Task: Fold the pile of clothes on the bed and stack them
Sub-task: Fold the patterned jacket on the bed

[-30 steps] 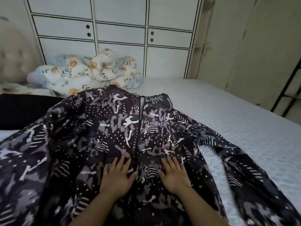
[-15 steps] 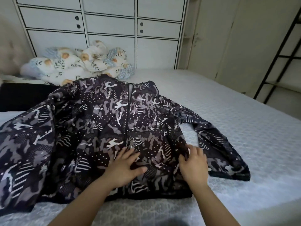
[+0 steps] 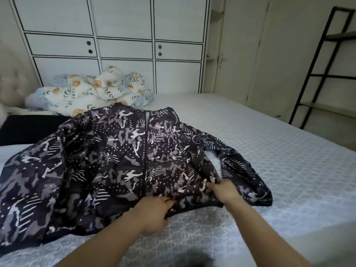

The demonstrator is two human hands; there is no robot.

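jacket [image 3: 123, 166] spread zip-up on bed [image 3: 289, 162]; left hand [image 3: 154, 214] and right hand [image 3: 224, 191] seemingly pinch its six-o'clock hem.

Left hand [image 3: 154, 214] and right hand [image 3: 224, 191] gripping

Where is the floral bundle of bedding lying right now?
In the head view, the floral bedding bundle lies at the far left of the bed, against the white cabinet doors and just beyond the patterned jacket's collar.
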